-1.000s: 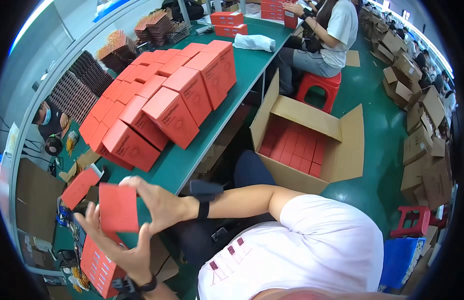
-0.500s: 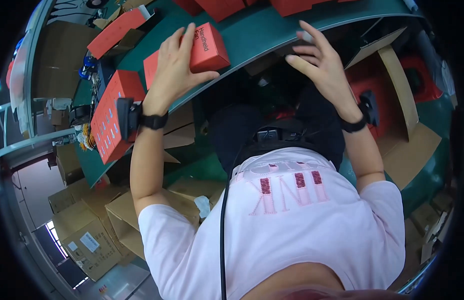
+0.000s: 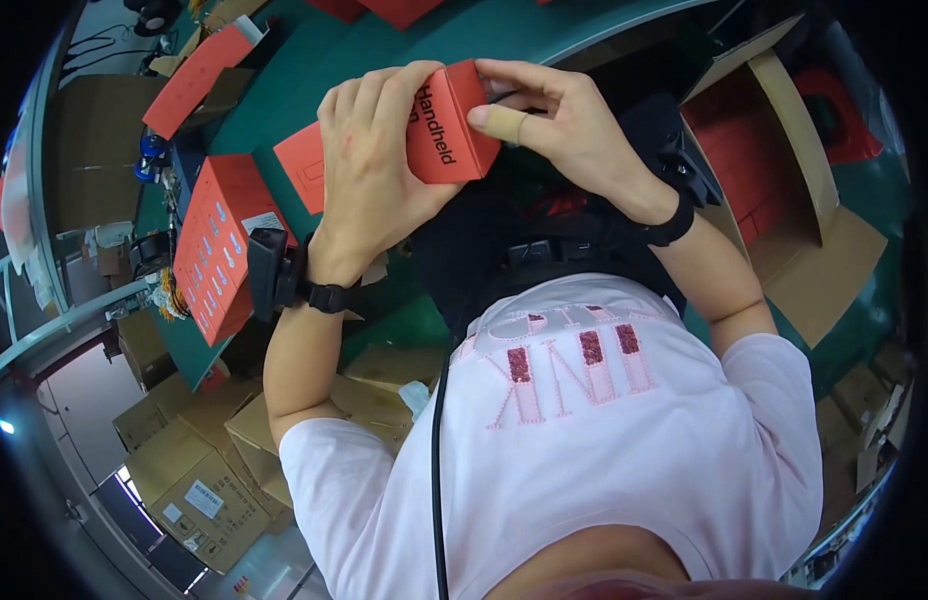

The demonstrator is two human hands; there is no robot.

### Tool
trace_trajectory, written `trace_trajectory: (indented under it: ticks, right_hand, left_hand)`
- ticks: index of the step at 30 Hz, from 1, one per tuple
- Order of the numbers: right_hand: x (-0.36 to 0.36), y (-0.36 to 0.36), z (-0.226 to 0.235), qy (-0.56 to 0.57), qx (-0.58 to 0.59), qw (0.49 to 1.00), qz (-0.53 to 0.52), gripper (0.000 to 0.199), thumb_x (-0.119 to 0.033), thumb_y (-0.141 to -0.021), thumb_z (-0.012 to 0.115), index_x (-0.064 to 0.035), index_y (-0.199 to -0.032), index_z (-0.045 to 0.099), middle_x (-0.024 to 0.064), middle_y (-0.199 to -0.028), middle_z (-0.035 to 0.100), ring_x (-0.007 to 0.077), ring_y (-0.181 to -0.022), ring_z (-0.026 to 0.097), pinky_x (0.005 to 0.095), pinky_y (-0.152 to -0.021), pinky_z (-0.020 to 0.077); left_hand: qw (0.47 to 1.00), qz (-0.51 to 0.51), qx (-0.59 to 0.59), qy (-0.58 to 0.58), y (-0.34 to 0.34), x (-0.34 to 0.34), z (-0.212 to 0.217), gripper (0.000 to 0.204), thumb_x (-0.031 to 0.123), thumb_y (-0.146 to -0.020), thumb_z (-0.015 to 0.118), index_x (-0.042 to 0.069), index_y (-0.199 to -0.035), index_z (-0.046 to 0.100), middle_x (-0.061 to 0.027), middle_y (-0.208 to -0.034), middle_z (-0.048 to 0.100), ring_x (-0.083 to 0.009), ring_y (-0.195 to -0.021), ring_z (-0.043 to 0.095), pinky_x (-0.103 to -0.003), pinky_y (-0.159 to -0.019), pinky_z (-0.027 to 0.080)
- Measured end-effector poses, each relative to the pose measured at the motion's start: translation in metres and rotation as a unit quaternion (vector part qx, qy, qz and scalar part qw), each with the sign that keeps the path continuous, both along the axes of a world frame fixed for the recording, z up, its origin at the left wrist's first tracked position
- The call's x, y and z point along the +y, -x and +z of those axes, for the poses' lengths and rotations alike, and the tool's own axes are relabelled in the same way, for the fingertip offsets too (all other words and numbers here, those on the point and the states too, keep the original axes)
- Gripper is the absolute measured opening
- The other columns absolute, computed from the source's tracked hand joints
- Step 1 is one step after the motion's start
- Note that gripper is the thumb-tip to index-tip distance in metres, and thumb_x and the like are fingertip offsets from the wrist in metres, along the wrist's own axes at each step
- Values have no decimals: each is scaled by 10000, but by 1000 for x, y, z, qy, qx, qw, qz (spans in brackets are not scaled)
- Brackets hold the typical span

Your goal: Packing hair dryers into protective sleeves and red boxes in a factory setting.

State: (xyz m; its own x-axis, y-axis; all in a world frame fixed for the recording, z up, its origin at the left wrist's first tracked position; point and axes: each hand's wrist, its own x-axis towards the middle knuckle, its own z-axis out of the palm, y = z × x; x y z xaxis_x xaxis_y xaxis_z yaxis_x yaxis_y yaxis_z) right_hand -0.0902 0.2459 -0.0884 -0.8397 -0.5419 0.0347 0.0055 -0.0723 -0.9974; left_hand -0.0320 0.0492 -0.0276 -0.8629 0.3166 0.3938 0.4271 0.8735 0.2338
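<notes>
A red box with dark lettering is raised at the table's front edge. My left hand is wrapped over it, fingers across its top and thumb along the near side. At the box's right end is my right hand, its index finger at the upper edge and its thumb, in a tan covering, pressed to the end face. Its other fingers curl behind, partly hidden. Another red box lies flat on the table just left of my left hand.
A wider red box with rows of small pictures stands left on the green table. Beyond it lies an opened red carton. An open cardboard box with red boxes inside is on the right. Cardboard boxes stand lower left.
My left hand has closed round the lettered red box and lifted it nearer to me. My right hand has come in leftward from the air onto the box's end.
</notes>
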Motion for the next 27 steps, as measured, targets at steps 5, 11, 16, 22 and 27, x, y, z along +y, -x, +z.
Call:
trace_trajectory:
  ticks: [5, 11, 16, 22, 27]
  right_hand:
    - [5, -3, 8, -32, 6, 998, 56, 581, -156, -884, 770, 53, -1385, 564, 133, -1253, 663, 154, -1007, 673, 299, -913, 537]
    - [8, -1, 0, -18, -23, 993, 115, 617, -150, -878, 773, 48, -1412, 535, 123, -1242, 663, 179, -1025, 673, 303, -922, 542]
    - [10, 4, -6, -16, 16, 994, 110, 584, -149, -877, 766, 42, -1386, 553, 123, -1183, 675, 162, -1054, 656, 301, -912, 546]
    - [31, 34, -18, -57, -1, 996, 63, 506, -49, -902, 646, 11, -1393, 544, 86, -1015, 707, 124, -907, 665, 276, -861, 525]
    - [20, 27, 2, -204, 671, 705, -106, 661, 35, -804, 619, -98, -1442, 513, 173, -1284, 568, 377, -1191, 542, 391, -999, 492]
  left_hand:
    - [1000, 6, -3, 6, -8, 1, -6, 720, 206, -621, 863, 115, -1270, 564, -85, -1136, 601, -307, -1059, 551, -462, -972, 378]
    - [998, -29, -30, 49, -12, 8, -13, 766, 162, -579, 864, 105, -1281, 564, -76, -1208, 598, -308, -1081, 547, -474, -989, 382]
    - [996, -48, -18, 78, -6, 5, -5, 761, 165, -601, 861, 94, -1294, 555, -90, -1245, 597, -300, -1118, 555, -466, -999, 391]
    - [997, -25, -54, 49, -1, -21, 8, 767, 174, -617, 871, 82, -1303, 539, -117, -1232, 605, -343, -1168, 546, -462, -1030, 395]
    - [998, -14, -65, 8, -1, -28, 14, 821, 189, -597, 892, 90, -1329, 534, -99, -1237, 606, -330, -1168, 549, -451, -1044, 391]
